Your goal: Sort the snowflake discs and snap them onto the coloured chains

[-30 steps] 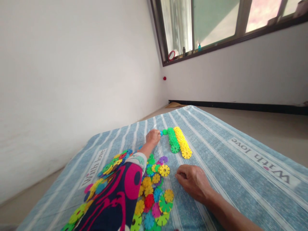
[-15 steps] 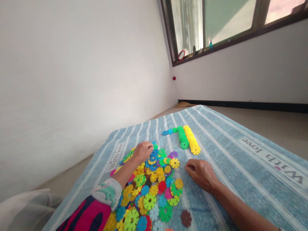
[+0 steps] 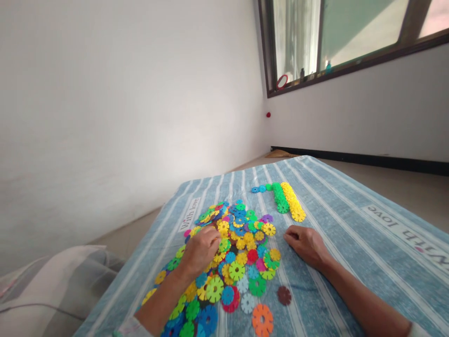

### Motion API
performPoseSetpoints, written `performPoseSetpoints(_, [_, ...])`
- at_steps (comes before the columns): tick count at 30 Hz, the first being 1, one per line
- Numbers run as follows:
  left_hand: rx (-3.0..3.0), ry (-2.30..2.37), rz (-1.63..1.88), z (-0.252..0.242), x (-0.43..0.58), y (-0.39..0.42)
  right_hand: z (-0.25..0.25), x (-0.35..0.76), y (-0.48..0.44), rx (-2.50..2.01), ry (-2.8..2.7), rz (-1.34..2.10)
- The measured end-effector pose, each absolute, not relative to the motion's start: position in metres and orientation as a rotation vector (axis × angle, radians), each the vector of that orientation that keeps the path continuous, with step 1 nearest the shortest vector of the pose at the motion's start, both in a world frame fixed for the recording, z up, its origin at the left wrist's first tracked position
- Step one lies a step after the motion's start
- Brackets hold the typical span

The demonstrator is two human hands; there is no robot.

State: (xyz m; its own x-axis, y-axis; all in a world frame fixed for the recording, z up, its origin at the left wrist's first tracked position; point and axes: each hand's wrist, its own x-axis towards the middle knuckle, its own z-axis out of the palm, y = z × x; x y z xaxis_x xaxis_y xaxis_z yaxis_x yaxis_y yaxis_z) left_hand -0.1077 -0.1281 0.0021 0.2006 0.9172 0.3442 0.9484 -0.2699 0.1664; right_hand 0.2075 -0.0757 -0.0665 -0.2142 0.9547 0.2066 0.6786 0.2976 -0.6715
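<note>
A pile of flat plastic snowflake discs point(image 3: 234, 252) in many colours lies on a blue striped cloth point(image 3: 351, 234). My left hand point(image 3: 200, 252) rests on the pile's left side, fingers curled down onto the discs; whether it grips one is hidden. My right hand point(image 3: 307, 243) lies on the cloth just right of the pile, fingers loosely curled, nothing visible in it. Farther back, a yellow row of discs point(image 3: 293, 201) lies beside a green row point(image 3: 279, 198), and two blue discs point(image 3: 258, 189) sit at their far left end.
A white wall stands on the left, with bare floor beyond the cloth. A window sill point(image 3: 305, 77) at the back right carries small bottles and a round red-rimmed object. A grey and white cushion point(image 3: 49, 285) lies at the lower left. An orange disc point(image 3: 262, 319) and a dark red one point(image 3: 284, 295) lie apart.
My left hand left a blue disc at the far rows and drew back onto the near pile. My right hand stayed put. The camera view shifted left.
</note>
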Motion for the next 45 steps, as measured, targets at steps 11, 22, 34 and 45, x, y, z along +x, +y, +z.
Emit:
performPoseSetpoints(11, [-2.504,-1.643,-0.629,-0.012,-0.066,-0.182,-0.065,0.21,-0.07,-1.518,-1.94,0.554])
performPoseSetpoints(22, [-2.59,-1.504,-0.701,-0.027,-0.033,-0.201,-0.062,0.199,-0.08,-1.635,-1.841,0.508])
performPoseSetpoints(34, [-2.623,-1.382,-0.751,-0.043,-0.024,-0.209,-0.054,0.179,-0.106,-1.066,-2.131,0.655])
performPoseSetpoints(45, [-2.595,-1.372,-0.8,-0.047,-0.024,-0.208,-0.057,0.186,-0.103,-0.972,-2.299,0.648])
